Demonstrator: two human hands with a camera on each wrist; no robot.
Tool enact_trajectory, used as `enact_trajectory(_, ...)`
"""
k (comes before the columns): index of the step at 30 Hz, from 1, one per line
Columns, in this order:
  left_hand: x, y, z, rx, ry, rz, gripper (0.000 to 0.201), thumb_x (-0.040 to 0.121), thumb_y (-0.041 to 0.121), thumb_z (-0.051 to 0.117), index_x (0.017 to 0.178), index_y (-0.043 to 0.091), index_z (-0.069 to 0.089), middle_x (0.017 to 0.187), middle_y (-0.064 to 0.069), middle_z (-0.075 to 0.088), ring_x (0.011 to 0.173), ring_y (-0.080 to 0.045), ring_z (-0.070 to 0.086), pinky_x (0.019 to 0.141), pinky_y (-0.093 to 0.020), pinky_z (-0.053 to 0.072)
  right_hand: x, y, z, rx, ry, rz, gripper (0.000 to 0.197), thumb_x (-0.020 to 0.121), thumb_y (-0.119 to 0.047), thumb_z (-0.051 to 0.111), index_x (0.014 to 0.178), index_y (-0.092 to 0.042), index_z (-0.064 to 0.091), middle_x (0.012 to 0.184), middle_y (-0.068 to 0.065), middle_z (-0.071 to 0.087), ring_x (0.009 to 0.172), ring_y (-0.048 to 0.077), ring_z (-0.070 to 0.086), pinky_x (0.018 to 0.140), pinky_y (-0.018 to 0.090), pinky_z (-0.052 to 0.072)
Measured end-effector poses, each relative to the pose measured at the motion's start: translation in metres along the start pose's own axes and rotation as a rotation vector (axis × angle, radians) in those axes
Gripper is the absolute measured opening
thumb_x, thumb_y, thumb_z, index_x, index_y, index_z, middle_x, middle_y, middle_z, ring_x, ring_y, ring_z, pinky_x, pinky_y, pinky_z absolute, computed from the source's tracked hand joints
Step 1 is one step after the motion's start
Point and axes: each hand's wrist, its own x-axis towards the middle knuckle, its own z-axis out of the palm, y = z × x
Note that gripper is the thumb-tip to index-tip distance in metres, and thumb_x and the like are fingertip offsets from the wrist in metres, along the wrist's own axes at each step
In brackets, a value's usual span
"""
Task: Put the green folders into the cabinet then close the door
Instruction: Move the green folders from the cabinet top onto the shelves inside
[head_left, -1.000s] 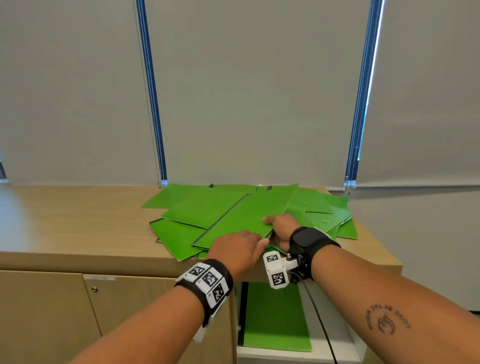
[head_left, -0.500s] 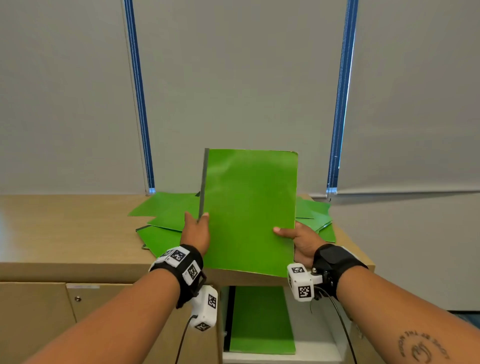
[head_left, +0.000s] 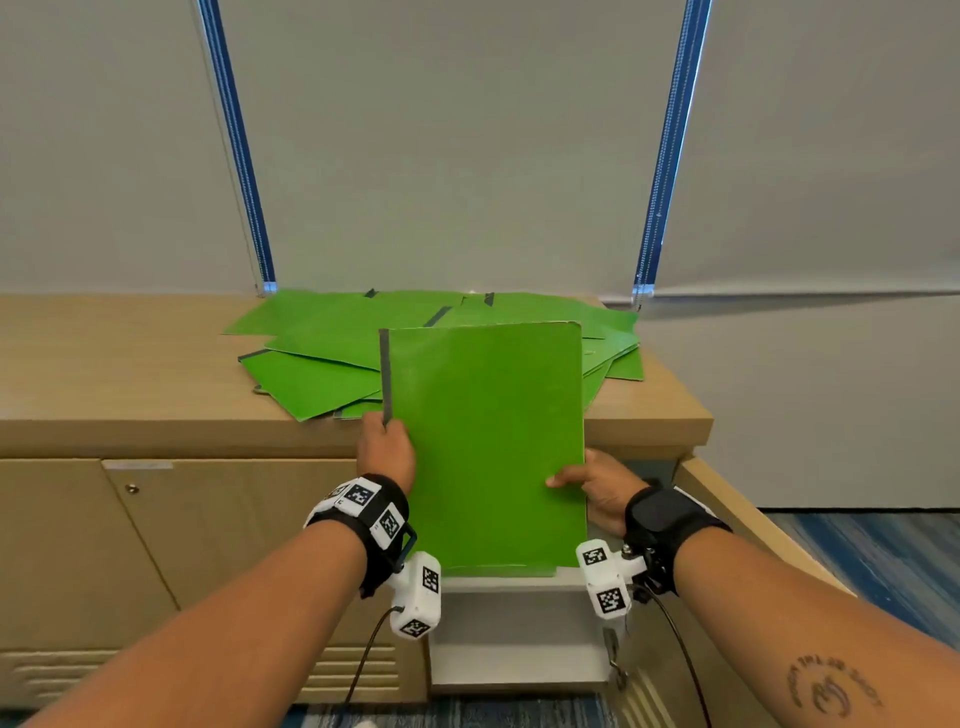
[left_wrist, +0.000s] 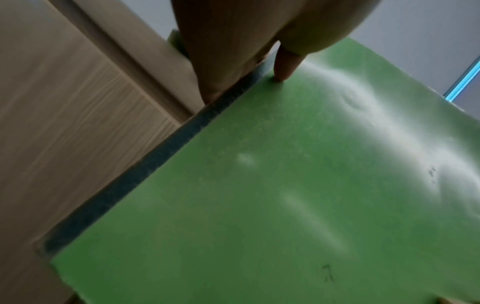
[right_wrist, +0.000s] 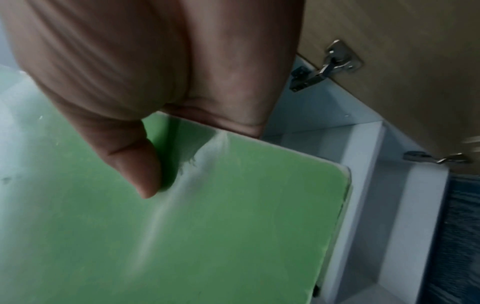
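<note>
Both forearms bare, no sleeves. Left hand (head_left: 387, 447) at 9 o'clock of frame centre, right hand (head_left: 597, 488) at 4 o'clock. Each wrist wears a wide black strap. Left strap (head_left: 371, 525) carries white blocks with black-and-white square fiducial tags on top. White boxy camera module (head_left: 418, 603) hangs below left strap at its 5 o'clock, tags on two faces, thin black cable (head_left: 363, 660) trailing toward 7 o'clock. Right strap (head_left: 670, 525) plain black; matching white tagged module (head_left: 605, 579) at its 8 o'clock, black cable (head_left: 685, 665) running down. Dark tattoo (head_left: 831, 688), curved lettering over a small emblem, on right forearm, frame's 4 o'clock corner.
</note>
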Motion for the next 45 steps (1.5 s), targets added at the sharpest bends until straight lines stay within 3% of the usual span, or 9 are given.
enact_trajectory(6,-0.032,-0.071,0.014,0.025,-0.043,-0.037,0.011,0.094,0.011,0.033,0.092,0.015,0.043,0.068,-0.002,0.041,0.065,-0.022,0.041,0.065,-0.033,0.036,-0.004,0.062,-0.033,-0.104,-0.097,0.217,0.047,0.086,0.014,0.051,0.128,-0.005,0.055,0.128,0.020,0.061,0.120,0.037,0.057,0.096,0.049,0.050)
enact_trajectory(16,-0.062,-0.157,0.061,0.172,-0.096,-0.167,0.013,0.097,0.012,0.035,0.104,0.012,0.047,0.079,-0.007,0.051,0.064,-0.022,0.048,0.056,-0.029,0.035,0.018,0.151,-0.077,-0.289,0.085,0.367,0.035,0.087,0.010,0.055,0.117,-0.008,0.059,0.120,0.015,0.066,0.106,0.032,0.064,0.096,0.050,0.049)
enact_trajectory(22,-0.038,-0.186,0.088,0.255,-0.143,-0.089,0.012,0.097,0.015,0.042,0.104,0.009,0.049,0.109,-0.018,0.057,0.097,-0.036,0.059,0.086,-0.042,0.049,0.053,0.173,-0.096,-0.382,0.144,0.347,0.038,0.082,0.008,0.064,0.118,-0.004,0.059,0.117,0.015,0.067,0.109,0.033,0.063,0.101,0.052,0.046)
enact_trajectory(29,-0.012,-0.214,0.110,0.348,-0.181,-0.104,0.023,0.096,0.007,0.041,0.113,0.000,0.054,0.117,-0.018,0.057,0.104,-0.035,0.058,0.086,-0.035,0.044,0.086,0.200,-0.103,-0.523,0.141,0.339,0.039,0.081,0.003,0.066,0.115,-0.013,0.056,0.111,0.013,0.069,0.101,0.033,0.066,0.094,0.048,0.051)
enact_trajectory(33,-0.005,-0.222,0.120,0.457,-0.332,-0.143,0.060,0.093,0.011,0.047,0.150,0.012,0.025,0.148,-0.014,0.033,0.131,-0.032,0.043,0.107,-0.035,0.036,0.110,0.208,-0.103,-0.480,0.299,0.331,0.051,0.081,0.003,0.068,0.125,-0.010,0.046,0.112,0.019,0.067,0.102,0.036,0.065,0.094,0.047,0.051)
enact_trajectory(36,-0.010,-0.230,0.122,0.531,-0.453,-0.092,0.075,0.089,0.018,0.056,0.153,0.019,0.016,0.157,-0.009,0.018,0.143,-0.025,0.027,0.114,-0.030,0.026,0.134,0.207,-0.091,-0.462,0.400,0.296,0.053,0.082,0.005,0.066,0.131,0.001,0.044,0.121,0.028,0.061,0.110,0.042,0.060,0.097,0.049,0.048)
enact_trajectory(39,-0.012,-0.241,0.125,0.593,-0.567,-0.073,0.079,0.088,0.022,0.059,0.153,0.020,0.014,0.160,-0.007,0.009,0.147,-0.023,0.016,0.116,-0.028,0.020,0.158,0.203,-0.075,-0.609,0.452,0.278,0.057,0.085,-0.002,0.064,0.137,0.000,0.040,0.128,0.023,0.055,0.115,0.037,0.056,0.094,0.037,0.045)
enact_trajectory(42,-0.006,-0.250,0.126,0.685,-0.647,-0.047,0.079,0.089,0.025,0.058,0.153,0.019,0.012,0.161,-0.007,0.006,0.148,-0.023,0.013,0.118,-0.029,0.017,0.179,0.200,-0.062,-0.696,0.433,0.312,0.041,0.090,-0.006,0.056,0.130,0.000,0.050,0.119,0.020,0.061,0.107,0.034,0.059,0.086,0.034,0.046)
enact_trajectory(45,0.006,-0.255,0.126,0.704,-0.687,-0.060,0.077,0.090,0.024,0.056,0.153,0.016,0.013,0.160,-0.009,0.008,0.147,-0.024,0.015,0.117,-0.028,0.018,0.193,0.199,-0.055,-0.810,0.414,0.398,0.041,0.093,-0.011,0.045,0.131,0.002,0.050,0.130,0.022,0.055,0.121,0.035,0.053,0.096,0.035,0.045)
